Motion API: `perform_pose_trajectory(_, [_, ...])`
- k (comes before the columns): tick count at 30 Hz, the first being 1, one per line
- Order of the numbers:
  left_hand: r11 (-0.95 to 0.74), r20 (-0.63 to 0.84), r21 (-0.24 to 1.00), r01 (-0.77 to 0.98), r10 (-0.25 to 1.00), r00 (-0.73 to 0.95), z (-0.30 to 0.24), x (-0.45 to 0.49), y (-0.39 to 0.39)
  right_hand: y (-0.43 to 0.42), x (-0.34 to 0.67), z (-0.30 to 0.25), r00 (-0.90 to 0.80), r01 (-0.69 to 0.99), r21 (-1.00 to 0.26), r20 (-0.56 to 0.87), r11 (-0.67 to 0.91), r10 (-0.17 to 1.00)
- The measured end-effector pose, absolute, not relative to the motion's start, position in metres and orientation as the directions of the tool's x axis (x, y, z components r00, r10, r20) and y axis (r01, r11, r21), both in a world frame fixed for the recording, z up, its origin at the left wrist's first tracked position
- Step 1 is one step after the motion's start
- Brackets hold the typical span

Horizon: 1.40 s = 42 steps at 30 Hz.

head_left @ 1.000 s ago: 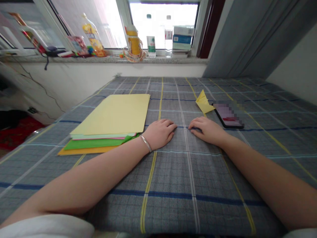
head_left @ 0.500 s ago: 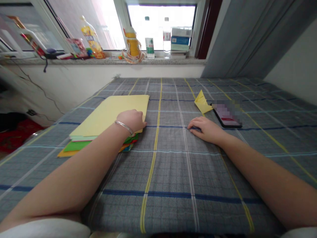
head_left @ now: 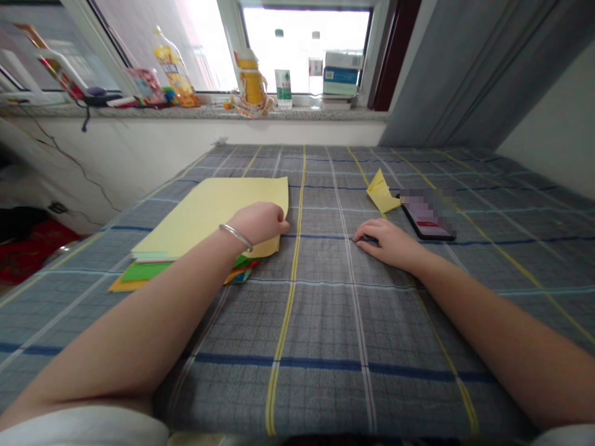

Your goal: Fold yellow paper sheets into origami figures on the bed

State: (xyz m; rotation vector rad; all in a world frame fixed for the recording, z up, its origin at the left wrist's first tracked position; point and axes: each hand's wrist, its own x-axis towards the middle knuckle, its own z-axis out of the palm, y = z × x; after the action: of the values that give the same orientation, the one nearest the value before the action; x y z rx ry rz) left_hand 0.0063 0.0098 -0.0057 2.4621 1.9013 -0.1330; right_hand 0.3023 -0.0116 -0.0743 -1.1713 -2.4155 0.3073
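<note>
a yellow sheet (head_left: 218, 198) lies, right edge curled, on coloured papers (head_left: 147, 271).

Daylight enters from window (head_left: 297, 43) ahead, which blows out to white. Yellow sheet (head_left: 214, 204) evenly lit; curtain (head_left: 446, 74) dim; shadows on cloth (head_left: 320, 322) soft. Wide-angle stretch toward edges. Phone screen (head_left: 421, 212) partly pixelated.

From here the left hand (head_left: 259, 222) hides its fingertips at the right edge of the yellow sheet (head_left: 209, 204); its forearm (head_left: 153, 316) covers part of the paper stack (head_left: 146, 271). Toward the right edge of the plaid cloth (head_left: 320, 322), the phone screen (head_left: 416, 209) (smeary blocks, mostly) is unreadable; both sleeves (head_left: 83, 427) are cut off.
</note>
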Motion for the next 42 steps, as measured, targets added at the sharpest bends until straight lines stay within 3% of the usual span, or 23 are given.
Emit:
perform_pose_trajectory(3, [-0.332,-0.034,0.225,0.916,0.937,0.348,-0.01,0.024,-0.001,-0.023,0.282,-0.068,-0.365,0.674,-0.628,0.175,0.389,0.914])
perform_pose_trajectory(6, [-0.354,-0.004,0.438,0.826,0.919,0.395,-0.02,0.042,-0.014,-0.038,0.253,-0.062,-0.303,0.346,-0.938,-0.101,0.01,0.948])
perform_pose_trajectory(8, [-0.363,-0.004,0.538,0.761,0.901,0.433,-0.027,0.051,-0.021,-0.047,0.237,-0.06,-0.342,0.123,-0.973,-0.225,-0.194,0.912])
perform_pose_trajectory(10, [-0.376,-0.006,0.585,0.719,0.884,0.468,-0.033,0.056,-0.025,-0.052,0.227,-0.059,-0.366,0.041,-0.952,-0.298,-0.305,0.882])
perform_pose_trajectory(18, [-0.473,-0.113,0.614,0.632,0.739,0.664,-0.029,0.046,-0.028,-0.05,0.236,-0.061,-0.507,-0.054,-0.93,-0.287,-0.362,0.813])
perform_pose_trajectory(23, [-0.639,-0.031,0.458,0.618,0.683,0.729,-0.026,0.046,-0.04,-0.046,0.252,-0.066,-0.606,-0.054,-0.909,-0.299,-0.414,0.737])
perform_pose_trajectory(27, [-0.678,0.007,0.351,0.646,0.691,0.723,-0.03,0.049,-0.045,-0.045,0.262,-0.069,-0.695,-0.06,-0.907,-0.261,-0.416,0.67])
perform_pose_trajectory(34, [-0.721,0.05,0.283,0.633,0.67,0.741,-0.028,0.051,-0.048,-0.045,0.264,-0.068,-0.683,-0.059,-0.894,-0.288,-0.444,0.671])
perform_pose_trajectory(42, [-0.717,0.016,0.331,0.614,0.654,0.756,-0.031,0.048,-0.039,-0.046,0.267,-0.064,-0.662,0.075,-0.936,-0.305,-0.343,0.685])
